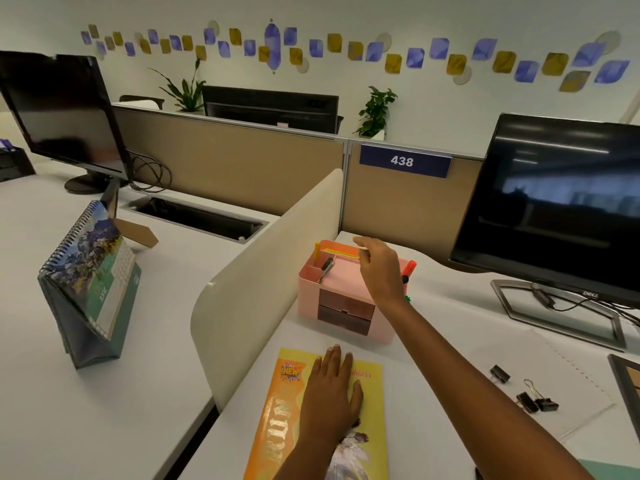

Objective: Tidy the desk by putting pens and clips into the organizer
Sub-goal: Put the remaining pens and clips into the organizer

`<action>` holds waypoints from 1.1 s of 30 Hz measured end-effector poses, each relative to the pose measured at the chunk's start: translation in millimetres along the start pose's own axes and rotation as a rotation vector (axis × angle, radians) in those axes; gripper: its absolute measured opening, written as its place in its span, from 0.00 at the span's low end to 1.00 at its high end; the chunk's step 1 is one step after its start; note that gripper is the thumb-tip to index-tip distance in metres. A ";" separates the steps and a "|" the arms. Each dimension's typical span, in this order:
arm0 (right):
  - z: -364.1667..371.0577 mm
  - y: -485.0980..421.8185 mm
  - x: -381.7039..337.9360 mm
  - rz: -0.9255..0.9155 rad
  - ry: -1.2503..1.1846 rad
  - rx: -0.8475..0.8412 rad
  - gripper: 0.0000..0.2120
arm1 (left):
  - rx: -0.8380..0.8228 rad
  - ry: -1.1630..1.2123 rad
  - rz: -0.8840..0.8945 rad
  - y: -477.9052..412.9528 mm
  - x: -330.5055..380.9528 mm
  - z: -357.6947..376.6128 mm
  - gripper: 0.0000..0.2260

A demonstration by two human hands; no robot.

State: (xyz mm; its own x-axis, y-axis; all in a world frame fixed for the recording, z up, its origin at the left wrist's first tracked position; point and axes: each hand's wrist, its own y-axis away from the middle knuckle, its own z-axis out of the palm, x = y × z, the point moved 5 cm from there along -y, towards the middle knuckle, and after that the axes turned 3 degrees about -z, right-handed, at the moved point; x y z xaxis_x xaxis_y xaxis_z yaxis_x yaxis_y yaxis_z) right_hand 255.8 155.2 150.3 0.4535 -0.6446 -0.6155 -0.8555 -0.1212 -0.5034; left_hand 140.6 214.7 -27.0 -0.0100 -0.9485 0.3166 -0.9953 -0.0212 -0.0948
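Pink organizer [341, 296] sits centre frame on the white desk [450, 327], against the cream divider [266, 271]. Its top compartments hold a yellow pen [317, 253], a dark pen [326, 268] and yellow-orange slips at the back. An orange-red marker [408, 270] stands at its right side, partly behind the wrist.

Right hand [379, 268] is raised over the organizer's top, fingers curled loosely, thumb and forefinger close together; whether they pinch anything cannot be told.

Left hand [332, 389] lies flat, fingers spread and released, palm down on a yellow-orange magazine [277, 420] at lower centre of the frame.

Three black binder clips [530, 398] lie loose on the desk at lower right, well apart from the organizer; one sits alone, two touch each other.

Dark monitor [561, 209] at right. Desk calendar [93, 282] stands at left, beyond the divider. Partition label reads 438 [403, 161].
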 end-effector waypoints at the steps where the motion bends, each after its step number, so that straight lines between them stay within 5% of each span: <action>1: -7.7 1.9 5.1 -0.006 0.038 0.020 0.14 | 0.002 0.004 -0.001 -0.1 -0.3 0.5 0.22; 7: -44.0 9.8 58.8 0.139 0.257 0.018 0.15 | -0.003 0.014 0.007 0.7 0.7 -1.7 0.22; 13: -40.1 24.6 72.2 0.257 0.190 -0.221 0.17 | 0.000 -0.007 0.022 1.7 1.9 -4.5 0.22; 26: -40.2 63.7 69.4 0.199 0.006 -0.093 0.16 | 0.019 0.052 0.000 1.2 1.0 -11.1 0.22; 33: -59.9 120.7 92.0 0.223 -0.057 -0.017 0.13 | 0.100 0.136 0.025 1.9 1.6 -9.2 0.37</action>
State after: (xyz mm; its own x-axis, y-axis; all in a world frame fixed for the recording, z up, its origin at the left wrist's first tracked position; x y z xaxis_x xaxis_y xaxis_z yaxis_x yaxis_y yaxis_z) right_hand 179.3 36.0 69.2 0.2654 -0.6130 -0.7442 -0.9401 0.0070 -0.3409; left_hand 137.9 216.0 -18.0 -0.0543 -0.8976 0.4374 -0.9801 -0.0360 -0.1954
